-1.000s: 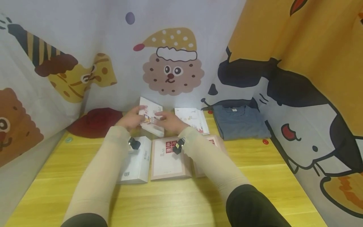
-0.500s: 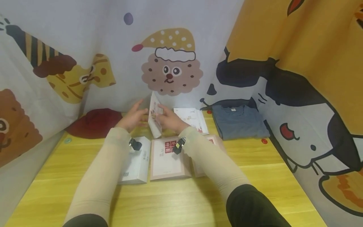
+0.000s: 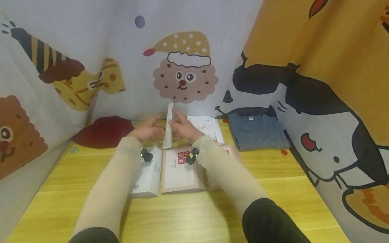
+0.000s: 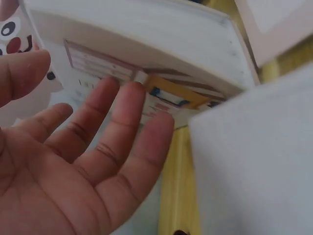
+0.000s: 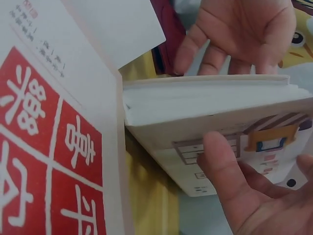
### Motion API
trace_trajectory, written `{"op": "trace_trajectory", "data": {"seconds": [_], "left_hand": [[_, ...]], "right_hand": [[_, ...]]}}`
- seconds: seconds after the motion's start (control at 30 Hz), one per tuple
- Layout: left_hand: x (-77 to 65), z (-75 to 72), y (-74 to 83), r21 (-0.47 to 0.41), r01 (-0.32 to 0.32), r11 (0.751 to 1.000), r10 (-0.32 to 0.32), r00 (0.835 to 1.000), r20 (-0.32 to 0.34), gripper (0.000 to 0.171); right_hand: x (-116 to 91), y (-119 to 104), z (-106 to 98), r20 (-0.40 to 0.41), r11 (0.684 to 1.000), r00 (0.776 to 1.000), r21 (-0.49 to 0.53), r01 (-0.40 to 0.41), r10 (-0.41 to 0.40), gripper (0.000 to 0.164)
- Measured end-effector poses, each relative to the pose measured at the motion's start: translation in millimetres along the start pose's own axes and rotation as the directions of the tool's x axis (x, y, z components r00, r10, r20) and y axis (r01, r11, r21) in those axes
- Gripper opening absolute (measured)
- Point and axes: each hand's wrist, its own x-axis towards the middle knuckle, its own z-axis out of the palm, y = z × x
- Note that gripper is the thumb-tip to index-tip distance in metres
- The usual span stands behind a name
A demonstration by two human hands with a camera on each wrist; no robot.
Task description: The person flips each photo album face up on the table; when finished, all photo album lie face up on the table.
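Fingers (image 4: 156, 137) loosely apart: left hand (image 3: 149, 130), right hand (image 3: 186, 129), book (image 3: 168, 128) between.

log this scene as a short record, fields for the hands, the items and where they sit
between hands: white printed booklet, roughly upright, edge-on in the head view
left hand: fingers spread beside one face; contact unclear
right hand: beside the opposite face; contact unclear
front row: white stand, two pink-edged stands
back right: white printed item, folded blue-grey shirt
back left: dark red cloth item
surface: yellow wood-look table
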Motion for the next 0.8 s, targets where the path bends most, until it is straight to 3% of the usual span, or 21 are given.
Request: {"op": "trace_trajectory", "data": {"seconds": [0.33,0.57,0.7,0.8], "left_hand": [[-7.7,-1.7,2.9,0.021,0.149,0.989,-0.150,0.988,0.041,0.084],[-0.5,-9.8,-10.0,0.153,0.188,0.970,-0.190,0.982,-0.003,0.078],[5.2,-17.2,-21.5,0.109,0.189,0.976,-0.191,0.981,0.011,0.076],[8.5,-22.6,-27.9,-0.003,0.195,0.981,-0.195,0.980,0.032,0.078]], "right_hand": [[-4,0,-2,-0.024,0.969,0.998,-0.238,-0.068,0.064,0.085],[-2,4,-3,-0.034,0.946,0.997,-0.316,-0.079,0.072,0.075],[-3,7,-4,-0.033,0.949,0.996,-0.301,-0.091,0.085,0.075],[-4,8,-6,-0.019,0.955,0.995,-0.280,-0.100,0.099,0.075]]}}
